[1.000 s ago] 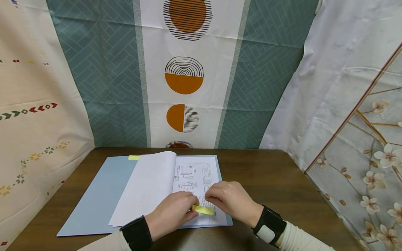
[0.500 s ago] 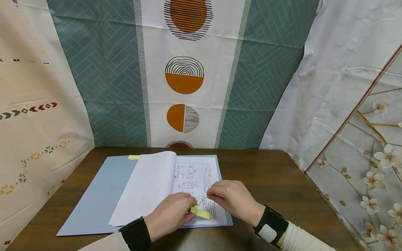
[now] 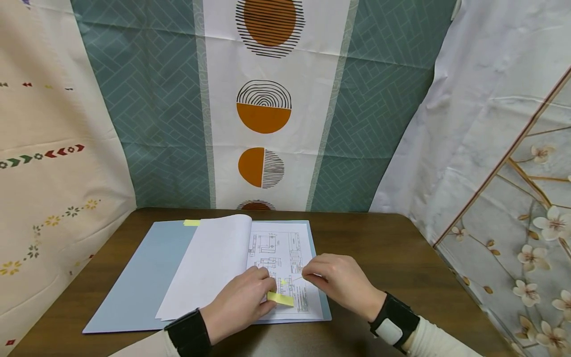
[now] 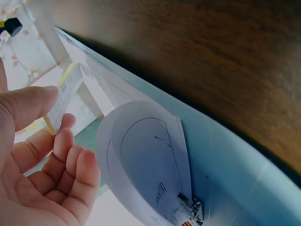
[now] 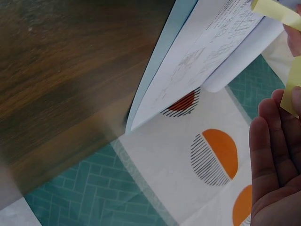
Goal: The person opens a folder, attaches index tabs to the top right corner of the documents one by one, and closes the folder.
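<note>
Over the white printed paper page [image 3: 285, 253], our right grip [image 3: 340, 280] pinches a yellow paper slip [image 5: 292, 79], now parted from the rectangular yellow paper pad [image 3: 280, 299] our left grip [image 3: 242, 301] pinches, so peeling looks done.

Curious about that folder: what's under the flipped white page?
The blue folder sticks out beneath the page; the left wrist view adds a metal clip by its curl. The rest is covered.

Dim, slightly hazy wrist views

Yellow pad [image 3: 282, 299] partly behind left hand [image 3: 241, 300]
</note>
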`<state>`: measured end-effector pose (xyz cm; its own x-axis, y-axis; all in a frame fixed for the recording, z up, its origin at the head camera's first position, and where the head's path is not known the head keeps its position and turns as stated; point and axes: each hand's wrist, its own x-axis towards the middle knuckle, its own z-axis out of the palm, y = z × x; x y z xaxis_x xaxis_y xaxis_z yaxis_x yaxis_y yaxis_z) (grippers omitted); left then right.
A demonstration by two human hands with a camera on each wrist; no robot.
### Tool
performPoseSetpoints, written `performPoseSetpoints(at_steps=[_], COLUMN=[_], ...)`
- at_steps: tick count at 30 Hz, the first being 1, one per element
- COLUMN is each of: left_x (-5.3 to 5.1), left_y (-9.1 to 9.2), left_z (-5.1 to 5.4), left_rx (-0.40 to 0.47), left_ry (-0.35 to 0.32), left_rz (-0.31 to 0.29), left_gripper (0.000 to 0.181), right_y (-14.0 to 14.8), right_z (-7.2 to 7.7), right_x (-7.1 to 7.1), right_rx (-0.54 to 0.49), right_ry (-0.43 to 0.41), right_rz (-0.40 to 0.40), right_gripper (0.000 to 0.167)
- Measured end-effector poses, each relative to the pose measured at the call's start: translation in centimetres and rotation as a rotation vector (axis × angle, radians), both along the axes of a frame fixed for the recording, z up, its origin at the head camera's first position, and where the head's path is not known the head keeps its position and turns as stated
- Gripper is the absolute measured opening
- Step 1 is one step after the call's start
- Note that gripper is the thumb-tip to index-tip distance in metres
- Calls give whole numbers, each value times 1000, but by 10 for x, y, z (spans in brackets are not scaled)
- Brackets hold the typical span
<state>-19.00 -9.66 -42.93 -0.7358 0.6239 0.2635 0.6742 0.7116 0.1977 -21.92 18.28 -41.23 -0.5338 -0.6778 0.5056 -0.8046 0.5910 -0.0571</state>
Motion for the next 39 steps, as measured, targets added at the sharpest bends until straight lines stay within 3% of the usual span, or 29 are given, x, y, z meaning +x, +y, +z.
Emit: performPoseSetpoints(at_steps=[9,21,27,39], left_x=[11,31,34,37], left_y=[-2,2,4,4], left_z=[0,-9,-14,-24], left_rx=[-1,-51,-106,-161], left_ry=[-13,-57,-78,-75], left_rz=[-29,-150,-197,-211], left_gripper=[22,17,20,18], right_y=[8,10,11,11], right_z=[-1,-4,-4,-8], right_x=[-2,-4,-3,-3], right_rx=[3,-1,5,4], right_ry=[11,-8,-2,-22], right_rz=[-20,-33,-41,-49], right_gripper=[21,24,23,23])
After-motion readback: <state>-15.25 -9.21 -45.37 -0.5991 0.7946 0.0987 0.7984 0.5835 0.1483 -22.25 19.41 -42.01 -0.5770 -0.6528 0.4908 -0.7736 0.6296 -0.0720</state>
